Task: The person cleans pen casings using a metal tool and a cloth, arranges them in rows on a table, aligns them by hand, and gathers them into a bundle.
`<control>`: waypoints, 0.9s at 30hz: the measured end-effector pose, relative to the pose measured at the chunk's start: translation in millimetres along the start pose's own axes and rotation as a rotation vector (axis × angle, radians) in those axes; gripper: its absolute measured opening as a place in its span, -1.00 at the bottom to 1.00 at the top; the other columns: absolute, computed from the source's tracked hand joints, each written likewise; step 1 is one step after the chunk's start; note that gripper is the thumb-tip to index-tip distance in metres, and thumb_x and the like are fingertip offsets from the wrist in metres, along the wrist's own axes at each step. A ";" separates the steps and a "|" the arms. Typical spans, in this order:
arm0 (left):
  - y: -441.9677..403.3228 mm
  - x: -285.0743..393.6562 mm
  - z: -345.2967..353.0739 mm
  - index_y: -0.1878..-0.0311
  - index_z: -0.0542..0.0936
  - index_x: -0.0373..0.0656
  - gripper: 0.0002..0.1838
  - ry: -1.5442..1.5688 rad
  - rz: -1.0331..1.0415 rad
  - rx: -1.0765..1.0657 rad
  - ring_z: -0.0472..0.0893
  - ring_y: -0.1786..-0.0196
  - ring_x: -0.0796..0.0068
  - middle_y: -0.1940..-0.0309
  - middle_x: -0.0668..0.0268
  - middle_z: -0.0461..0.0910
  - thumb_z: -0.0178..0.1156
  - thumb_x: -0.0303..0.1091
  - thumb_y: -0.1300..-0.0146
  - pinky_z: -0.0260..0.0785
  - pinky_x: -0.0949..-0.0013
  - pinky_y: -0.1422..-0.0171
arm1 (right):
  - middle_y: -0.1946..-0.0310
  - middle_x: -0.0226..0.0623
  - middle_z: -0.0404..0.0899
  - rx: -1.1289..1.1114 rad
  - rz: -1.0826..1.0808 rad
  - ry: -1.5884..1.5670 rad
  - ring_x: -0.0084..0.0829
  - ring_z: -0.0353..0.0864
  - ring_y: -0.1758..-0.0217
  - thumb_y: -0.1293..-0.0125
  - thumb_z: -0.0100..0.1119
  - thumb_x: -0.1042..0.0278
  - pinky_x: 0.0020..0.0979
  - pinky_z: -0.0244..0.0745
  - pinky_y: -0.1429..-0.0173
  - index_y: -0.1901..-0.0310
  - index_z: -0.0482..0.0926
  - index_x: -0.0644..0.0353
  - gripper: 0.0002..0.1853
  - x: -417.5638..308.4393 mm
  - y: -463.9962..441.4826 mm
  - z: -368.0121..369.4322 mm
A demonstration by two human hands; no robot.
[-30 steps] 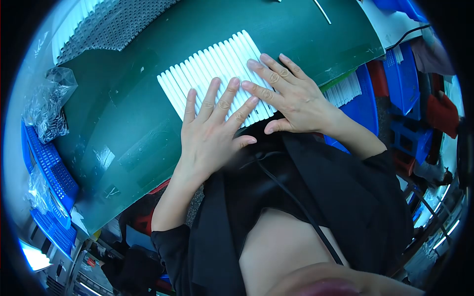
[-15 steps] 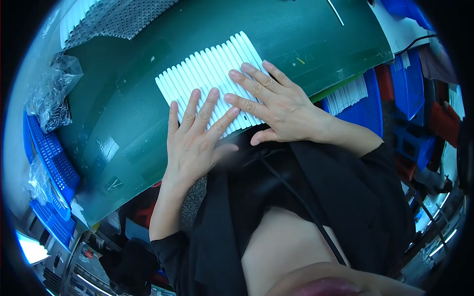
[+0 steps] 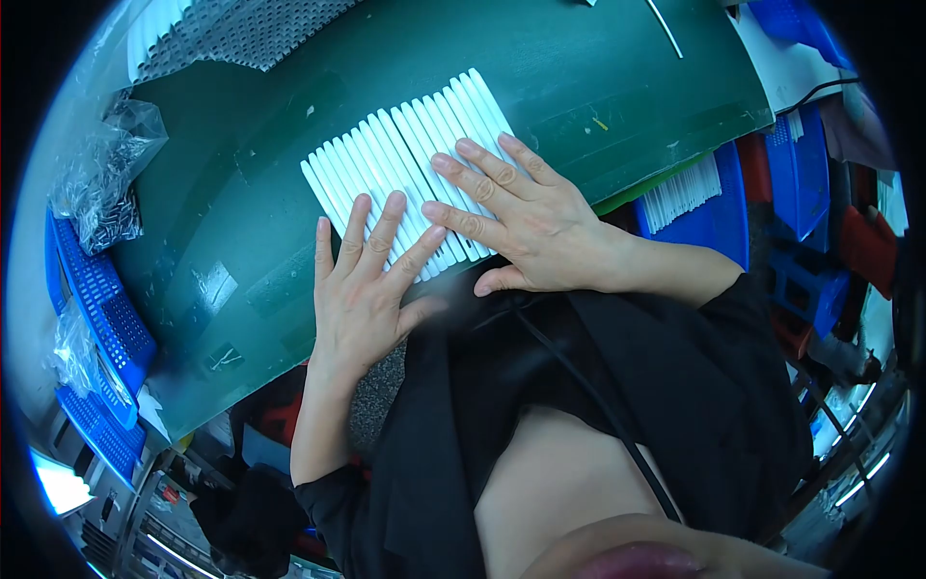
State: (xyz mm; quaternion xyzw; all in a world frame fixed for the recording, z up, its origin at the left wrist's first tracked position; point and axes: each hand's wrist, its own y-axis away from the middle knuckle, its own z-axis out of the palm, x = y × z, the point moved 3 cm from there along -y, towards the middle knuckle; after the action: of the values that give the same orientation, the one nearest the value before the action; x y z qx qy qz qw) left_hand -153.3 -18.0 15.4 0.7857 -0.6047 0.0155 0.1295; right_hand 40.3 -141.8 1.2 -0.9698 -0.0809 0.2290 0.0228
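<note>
A row of slim white pen-like sticks [image 3: 376, 159] lies side by side on the green table mat [image 3: 241, 232], close to its near edge. My left hand [image 3: 362, 299] rests over the row's lower left part, fingers spread and stretched out. Across the lower right part lies my right hand [image 3: 531, 222], flat with its fingers apart and thumb near the table edge. Both hands touch the sticks without gripping any. A narrow dark gap shows between two sticks near the middle. The lower ends of several sticks are hidden under my fingers.
A grey perforated tray [image 3: 231, 39] with white sticks is at the far left. Nearer on that side are a clear plastic bag [image 3: 121, 145] of small dark parts and blue baskets [image 3: 101, 318]. At right, a blue bin [image 3: 728, 207] holds more white pieces. A thin rod [image 3: 664, 27] lies at the back.
Both hands and the row have shifted slightly left and toward me in view. A gap has opened between sticks near the middle of the row. Both hands stay spread.
</note>
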 end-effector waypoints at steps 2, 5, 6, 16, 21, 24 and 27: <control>-0.3 0.3 0.4 -0.49 0.51 0.39 -0.17 0.001 0.003 0.004 0.07 -0.71 -0.04 -0.68 0.22 0.15 -0.07 0.58 -0.28 -0.21 -0.38 -0.68 | -0.68 -0.13 0.06 -0.002 0.002 0.009 -0.10 -0.09 -0.77 -0.16 0.25 -0.49 0.10 -0.23 -0.76 -0.59 0.29 -0.12 0.03 0.1 0.4 -0.4; -4.5 4.5 1.3 -0.49 0.51 0.38 -0.17 0.013 0.003 0.021 0.07 -0.71 -0.05 -0.68 0.22 0.15 -0.06 0.58 -0.27 -0.22 -0.39 -0.67 | -0.68 -0.14 0.05 -0.002 0.008 0.022 -0.10 -0.08 -0.77 -0.15 0.26 -0.48 0.10 -0.23 -0.76 -0.59 0.31 -0.13 0.02 4.0 2.9 -2.7; -5.6 6.0 2.0 -0.49 0.52 0.39 -0.18 0.018 0.005 0.028 0.07 -0.71 -0.05 -0.68 0.22 0.15 -0.05 0.58 -0.27 -0.23 -0.39 -0.67 | -0.68 -0.15 0.06 0.000 0.009 0.025 -0.10 -0.08 -0.77 -0.15 0.26 -0.48 0.11 -0.22 -0.75 -0.58 0.31 -0.13 0.02 5.4 4.4 -3.0; -4.8 3.9 13.6 -0.50 0.51 0.18 -0.11 0.104 0.004 0.222 0.07 -0.70 -0.19 -0.67 -0.01 0.13 -0.02 0.58 -0.31 -0.27 -0.37 -0.67 | -0.65 -0.07 0.14 0.044 -0.039 0.116 0.02 0.06 -0.72 -0.40 -0.23 -0.62 0.16 -0.21 -0.72 -0.58 0.33 -0.06 -0.05 14.6 14.1 -10.6; -4.0 -2.3 16.8 -0.57 0.41 0.02 -0.06 0.168 -0.047 0.337 0.06 -0.69 -0.22 -0.67 -0.05 0.11 -0.04 0.54 -0.37 -0.22 -0.34 -0.68 | -0.59 -0.07 0.27 0.163 0.023 0.136 0.04 0.16 -0.68 -0.41 -0.06 -0.53 0.18 -0.15 -0.70 -0.57 0.31 0.10 -0.04 22.1 33.0 -17.5; -3.6 -3.9 15.3 -0.59 0.36 -0.04 -0.09 0.195 -0.071 0.429 0.08 -0.69 -0.21 -0.66 -0.08 0.12 -0.05 0.47 -0.43 -0.17 -0.30 -0.68 | -0.56 -0.13 0.35 0.194 0.051 0.148 -0.01 0.19 -0.68 -0.39 0.07 -0.45 0.18 -0.09 -0.69 -0.56 0.32 0.14 -0.06 23.2 42.0 -18.9; -2.6 -7.6 17.9 -0.55 0.43 0.00 -0.15 0.279 -0.089 0.514 0.11 -0.68 -0.23 -0.65 -0.06 0.15 0.15 0.36 -0.37 -0.13 -0.32 -0.66 | -0.57 -0.29 0.34 0.180 0.069 0.171 -0.13 0.22 -0.67 -0.28 0.32 -0.24 0.15 -0.03 -0.69 -0.56 0.35 0.03 -0.11 21.9 45.6 -15.5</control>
State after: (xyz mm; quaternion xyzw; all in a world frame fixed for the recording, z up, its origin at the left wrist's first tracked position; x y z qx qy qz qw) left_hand -155.3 -14.2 -3.8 0.8087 -0.5223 0.2703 0.0086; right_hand 73.1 -183.2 1.8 -0.9820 -0.0245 0.1524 0.1088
